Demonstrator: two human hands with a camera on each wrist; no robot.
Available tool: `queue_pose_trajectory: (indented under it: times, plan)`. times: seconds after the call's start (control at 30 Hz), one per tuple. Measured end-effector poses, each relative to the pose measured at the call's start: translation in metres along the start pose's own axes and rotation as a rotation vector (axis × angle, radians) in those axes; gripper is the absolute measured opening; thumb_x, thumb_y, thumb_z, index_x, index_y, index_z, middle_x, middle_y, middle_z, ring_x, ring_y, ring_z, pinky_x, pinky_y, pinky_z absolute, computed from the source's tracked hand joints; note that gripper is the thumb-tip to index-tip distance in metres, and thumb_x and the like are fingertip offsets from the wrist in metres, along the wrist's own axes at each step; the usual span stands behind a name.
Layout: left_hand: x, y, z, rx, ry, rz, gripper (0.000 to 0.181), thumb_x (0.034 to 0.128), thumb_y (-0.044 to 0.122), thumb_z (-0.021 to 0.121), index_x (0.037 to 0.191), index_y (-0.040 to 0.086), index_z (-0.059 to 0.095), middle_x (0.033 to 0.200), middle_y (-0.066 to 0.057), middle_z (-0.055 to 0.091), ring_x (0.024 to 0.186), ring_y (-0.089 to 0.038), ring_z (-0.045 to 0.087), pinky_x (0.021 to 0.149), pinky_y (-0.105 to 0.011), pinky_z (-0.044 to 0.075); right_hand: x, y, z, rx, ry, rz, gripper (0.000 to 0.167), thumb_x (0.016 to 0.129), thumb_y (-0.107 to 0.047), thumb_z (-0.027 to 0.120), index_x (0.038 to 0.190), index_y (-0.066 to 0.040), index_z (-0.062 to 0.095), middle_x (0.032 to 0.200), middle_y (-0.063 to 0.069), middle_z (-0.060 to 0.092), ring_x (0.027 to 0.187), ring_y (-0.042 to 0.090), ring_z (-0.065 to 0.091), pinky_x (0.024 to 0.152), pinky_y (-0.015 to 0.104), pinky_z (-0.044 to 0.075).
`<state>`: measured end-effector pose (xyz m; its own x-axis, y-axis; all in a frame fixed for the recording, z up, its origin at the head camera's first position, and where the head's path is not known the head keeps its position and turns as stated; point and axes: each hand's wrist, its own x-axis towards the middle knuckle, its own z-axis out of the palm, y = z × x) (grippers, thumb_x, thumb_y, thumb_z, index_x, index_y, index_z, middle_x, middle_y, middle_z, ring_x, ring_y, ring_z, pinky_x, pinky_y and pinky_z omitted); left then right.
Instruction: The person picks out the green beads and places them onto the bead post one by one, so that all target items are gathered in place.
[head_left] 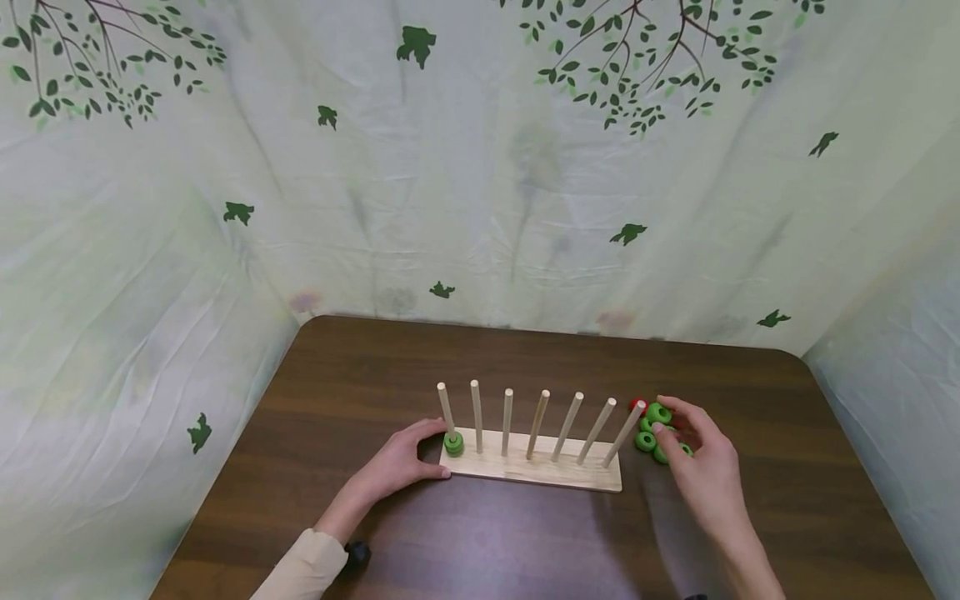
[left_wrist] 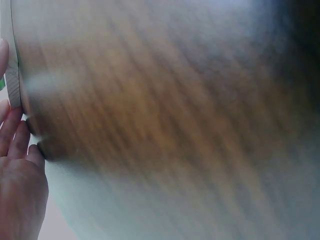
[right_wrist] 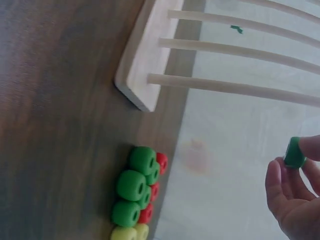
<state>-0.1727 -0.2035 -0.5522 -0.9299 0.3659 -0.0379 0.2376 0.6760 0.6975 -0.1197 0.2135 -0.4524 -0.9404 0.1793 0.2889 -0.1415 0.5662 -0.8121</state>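
Observation:
A pale wooden board (head_left: 525, 467) with a row of several upright pegs lies on the table. My left hand (head_left: 405, 457) grips its left end, thumb at the front corner and fingers behind. Green beads (head_left: 453, 444) sit low on the leftmost peg. My right hand (head_left: 708, 467), off the board's right end, pinches a green bead (right_wrist: 295, 153) between thumb and fingers, raised above the table. Below it is a cluster of loose green beads (right_wrist: 131, 185), with red beads (right_wrist: 161, 162) and yellow beads (right_wrist: 124, 233) alongside. In the left wrist view the left hand (left_wrist: 22, 192) touches the board's edge (left_wrist: 14, 75).
The dark brown table (head_left: 360, 367) has rounded far corners. Behind and beside it hangs a pale cloth (head_left: 465, 208) printed with leaves and birds. A dark band (head_left: 358, 554) is at my left wrist.

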Motion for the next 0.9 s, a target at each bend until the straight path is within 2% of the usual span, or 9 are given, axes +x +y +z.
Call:
queue_pose_trajectory:
  times: [0.2,0.47,0.67,0.9]
  plan:
    - [0.0,0.001,0.0,0.006,-0.006,-0.007,0.069,0.071,0.031,0.089,0.131,0.013,0.062,0.14,-0.01,0.054,0.135,-0.03,0.043,0.107,-0.049,0.036,0.005,-0.009,-0.005,-0.024,-0.026,-0.071,0.041,0.09,-0.004,0.071,0.129,-0.017,0.063,0.115,-0.003,0.061,0.095,0.004,0.058,0.079,0.012,0.045]
    - [0.0,0.002,-0.001,0.001,-0.003,-0.004,0.068,0.0707,0.03,0.089,0.131,0.013,0.062,0.139,-0.01,0.054,0.134,-0.03,0.044,0.107,-0.048,0.037,0.013,-0.022,-0.009,0.032,-0.028,-0.09,0.039,0.092,-0.006,0.068,0.129,-0.018,0.063,0.119,-0.002,0.061,0.095,0.009,0.059,0.084,0.011,0.046]
    - [-0.001,0.001,-0.002,0.002,0.001,-0.002,0.068,0.0707,0.031,0.089,0.131,0.013,0.062,0.139,-0.01,0.054,0.134,-0.03,0.044,0.107,-0.048,0.037,0.016,-0.03,-0.012,0.008,-0.038,-0.103,0.039,0.094,-0.012,0.067,0.131,-0.023,0.061,0.118,-0.007,0.061,0.097,0.006,0.061,0.083,0.011,0.045]
    - [0.0,0.002,-0.001,-0.001,-0.006,-0.011,0.069,0.0708,0.032,0.089,0.131,0.013,0.062,0.14,-0.011,0.053,0.134,-0.029,0.045,0.106,-0.048,0.037,0.018,-0.041,-0.016,0.017,-0.031,-0.137,0.04,0.095,-0.011,0.066,0.133,-0.023,0.06,0.119,-0.007,0.06,0.099,0.007,0.061,0.083,0.011,0.046]
